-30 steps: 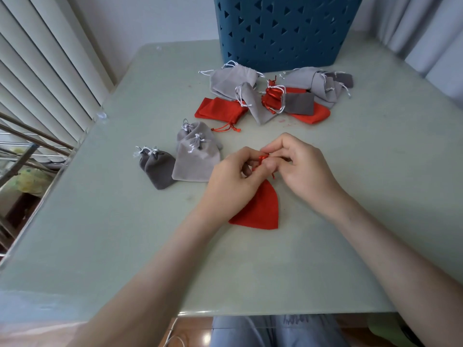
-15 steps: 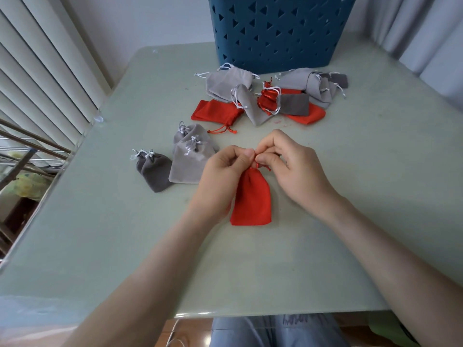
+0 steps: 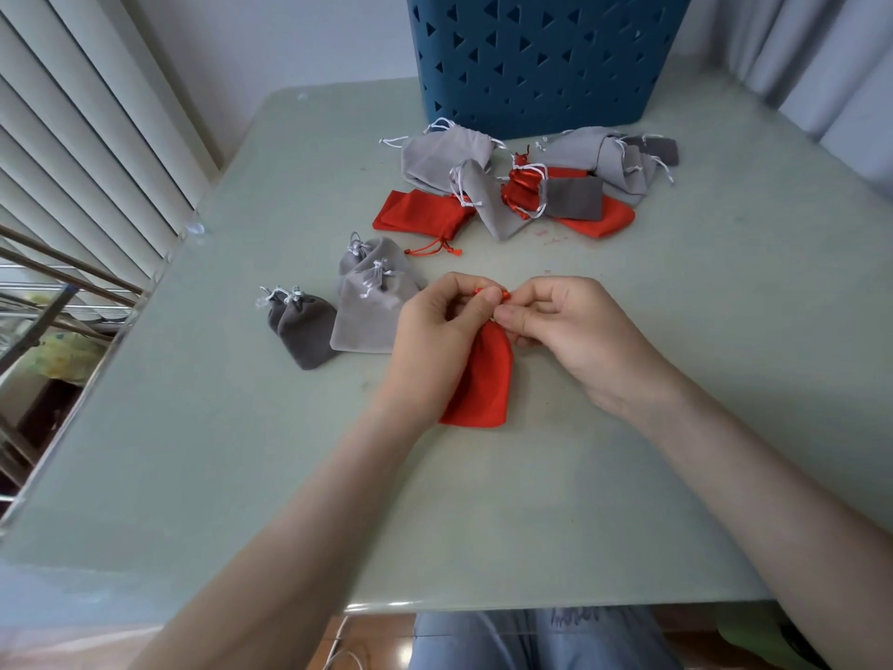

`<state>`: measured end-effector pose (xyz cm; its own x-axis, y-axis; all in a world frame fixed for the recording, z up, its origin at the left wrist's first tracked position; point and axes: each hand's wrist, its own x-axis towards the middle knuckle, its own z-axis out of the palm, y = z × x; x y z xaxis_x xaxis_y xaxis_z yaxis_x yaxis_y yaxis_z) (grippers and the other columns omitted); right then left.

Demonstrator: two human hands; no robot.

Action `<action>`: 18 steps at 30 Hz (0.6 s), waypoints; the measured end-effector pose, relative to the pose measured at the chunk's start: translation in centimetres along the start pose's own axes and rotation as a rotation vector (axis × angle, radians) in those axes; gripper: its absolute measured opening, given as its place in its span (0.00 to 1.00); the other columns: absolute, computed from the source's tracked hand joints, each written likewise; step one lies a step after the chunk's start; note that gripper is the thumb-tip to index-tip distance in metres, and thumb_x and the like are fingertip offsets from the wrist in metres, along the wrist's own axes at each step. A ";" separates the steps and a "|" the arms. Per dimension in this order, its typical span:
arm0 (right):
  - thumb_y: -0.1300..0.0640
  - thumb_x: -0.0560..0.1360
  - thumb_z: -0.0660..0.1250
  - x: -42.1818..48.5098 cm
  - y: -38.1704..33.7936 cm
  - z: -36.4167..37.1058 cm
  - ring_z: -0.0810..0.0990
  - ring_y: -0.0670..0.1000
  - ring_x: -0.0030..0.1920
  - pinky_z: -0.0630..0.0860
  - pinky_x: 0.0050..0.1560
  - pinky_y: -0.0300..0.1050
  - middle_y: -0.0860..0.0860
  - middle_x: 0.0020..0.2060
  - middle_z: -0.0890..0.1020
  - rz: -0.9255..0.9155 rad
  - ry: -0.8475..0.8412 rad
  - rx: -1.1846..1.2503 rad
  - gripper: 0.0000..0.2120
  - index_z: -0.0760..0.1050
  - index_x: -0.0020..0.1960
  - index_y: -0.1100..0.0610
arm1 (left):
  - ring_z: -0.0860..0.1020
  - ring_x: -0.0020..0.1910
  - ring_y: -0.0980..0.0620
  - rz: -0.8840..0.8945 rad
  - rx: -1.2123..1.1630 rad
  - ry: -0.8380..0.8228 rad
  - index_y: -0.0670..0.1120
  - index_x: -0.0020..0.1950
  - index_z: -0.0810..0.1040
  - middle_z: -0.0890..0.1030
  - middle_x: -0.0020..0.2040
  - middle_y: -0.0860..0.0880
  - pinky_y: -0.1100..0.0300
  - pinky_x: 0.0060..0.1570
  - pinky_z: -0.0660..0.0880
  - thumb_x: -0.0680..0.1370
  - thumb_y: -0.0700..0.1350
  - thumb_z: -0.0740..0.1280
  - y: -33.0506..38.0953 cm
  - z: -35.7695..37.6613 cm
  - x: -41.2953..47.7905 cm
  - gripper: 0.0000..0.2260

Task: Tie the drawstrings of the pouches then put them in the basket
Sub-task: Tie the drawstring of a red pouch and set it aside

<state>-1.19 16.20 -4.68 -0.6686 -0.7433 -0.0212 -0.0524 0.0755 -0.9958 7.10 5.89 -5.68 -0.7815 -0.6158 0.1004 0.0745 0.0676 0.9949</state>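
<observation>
Left hand (image 3: 437, 331): fingers curled, thumb and forefinger pinching the gathered neck of the red pouch (image 3: 483, 384). Right hand (image 3: 580, 331): fingers curled, thumb and forefinger pinching the red cord (image 3: 503, 295) at the same neck. The fingertips of both hands meet there. Whether a knot is formed cannot be told; the fingers hide it.

The red pouch lies on the worktop (image 3: 676, 427) near its middle, neck pointing away from the person, its left edge hidden behind the left hand.

Just left of the left hand lie three pouches with necks drawn shut: a light grey pouch (image 3: 372, 321), a second grey pouch (image 3: 374, 251) partly under it on the far side, and a dark grey pouch (image 3: 304, 333) touching the light grey one on the left.

Farther back, a loose pile (image 3: 570, 186) of grey and red pouches lies overlapping, with another red pouch (image 3: 420, 215) at its left end.

The blue basket (image 3: 531, 55) stands at the far edge, just behind the pile.

Blinds (image 3: 72, 113) on the left; curtain (image 3: 821, 65) on the right.
</observation>
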 end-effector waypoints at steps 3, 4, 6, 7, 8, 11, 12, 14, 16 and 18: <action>0.67 0.75 0.66 0.0 -0.2 0.0 0.74 0.41 0.29 0.71 0.34 0.31 0.54 0.31 0.78 -0.019 0.034 0.033 0.07 0.75 0.38 0.60 | 0.78 0.41 0.48 0.019 -0.047 -0.002 0.44 0.43 0.79 0.81 0.38 0.48 0.51 0.47 0.76 0.77 0.36 0.66 0.2 0.1 0.1 0.05; 0.66 0.75 0.66 0.1 -0.2 -0.1 0.74 0.41 0.30 0.70 0.35 0.31 0.53 0.32 0.78 -0.021 0.026 0.038 0.07 0.75 0.39 0.60 | 0.78 0.40 0.50 0.017 -0.073 -0.004 0.43 0.43 0.79 0.81 0.37 0.49 0.55 0.46 0.75 0.77 0.36 0.65 0.2 0.1 0.2 0.05; 0.64 0.75 0.66 0.3 -0.3 -0.3 0.73 0.44 0.33 0.69 0.38 0.35 0.52 0.33 0.77 0.010 -0.042 0.076 0.05 0.77 0.41 0.59 | 0.78 0.38 0.53 0.008 -0.136 -0.038 0.43 0.42 0.79 0.81 0.36 0.50 0.60 0.44 0.75 0.77 0.37 0.65 0.3 -0.1 0.3 0.06; 0.62 0.74 0.68 0.5 -0.2 -0.5 0.72 0.46 0.36 0.67 0.41 0.39 0.52 0.34 0.77 0.039 -0.090 0.116 0.03 0.77 0.41 0.58 | 0.77 0.38 0.54 -0.001 -0.179 -0.072 0.43 0.42 0.79 0.81 0.35 0.51 0.61 0.43 0.75 0.77 0.38 0.66 0.3 -0.2 0.3 0.05; 0.60 0.71 0.68 0.7 -0.2 -0.7 0.71 0.50 0.39 0.66 0.43 0.42 0.52 0.35 0.77 0.071 -0.132 0.166 0.01 0.78 0.41 0.57 | 0.77 0.38 0.54 -0.012 -0.228 -0.108 0.43 0.41 0.79 0.80 0.35 0.51 0.61 0.43 0.74 0.76 0.39 0.66 0.3 -0.3 0.4 0.04; 0.57 0.68 0.67 0.9 0.0 -1.4 0.68 0.53 0.42 0.64 0.46 0.45 0.53 0.37 0.77 0.146 -0.202 0.292 0.05 0.81 0.39 0.56 | 0.75 0.40 0.51 -0.027 -0.299 -0.191 0.44 0.40 0.79 0.80 0.36 0.50 0.58 0.48 0.71 0.73 0.41 0.65 0.3 -0.4 0.6 0.04; 0.58 0.68 0.67 0.9 0.0 -1.5 0.69 0.52 0.41 0.64 0.44 0.44 0.52 0.36 0.77 0.157 -0.218 0.304 0.04 0.81 0.39 0.56 | 0.75 0.40 0.52 -0.012 -0.267 -0.213 0.44 0.40 0.78 0.80 0.36 0.51 0.60 0.47 0.70 0.73 0.41 0.65 0.4 -0.5 0.6 0.04; 0.59 0.69 0.70 0.7 0.0 -1.8 0.69 0.50 0.40 0.64 0.43 0.44 0.54 0.36 0.75 0.173 -0.247 0.300 0.02 0.80 0.38 0.57 | 0.76 0.38 0.57 0.036 -0.160 -0.257 0.45 0.41 0.78 0.80 0.35 0.55 0.65 0.44 0.71 0.73 0.41 0.65 0.6 -0.8 0.6 0.03; 0.57 0.67 0.69 0.4 0.1 -2.0 0.70 0.49 0.37 0.65 0.42 0.43 0.54 0.34 0.74 0.202 -0.253 0.300 0.04 0.79 0.35 0.57 | 0.77 0.39 0.55 0.069 -0.056 -0.278 0.47 0.40 0.79 0.81 0.37 0.54 0.63 0.45 0.73 0.73 0.42 0.66 0.8 -1.2 0.5 0.03; 0.57 0.66 0.66 0.2 -0.2 -2.2 0.71 0.46 0.32 0.66 0.38 0.39 0.50 0.29 0.75 0.231 -0.242 0.299 0.05 0.77 0.34 0.57 | 0.77 0.41 0.52 0.105 0.068 -0.279 0.50 0.41 0.79 0.82 0.38 0.52 0.58 0.48 0.73 0.73 0.43 0.68 0.8 -1.6 0.5 0.03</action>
<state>-2.92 17.48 -4.31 -0.4427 -0.8665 -0.2306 0.3184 0.0885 -0.9438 7.72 4.39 -4.86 -0.9123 -0.3642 0.1875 0.1296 0.1776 0.9755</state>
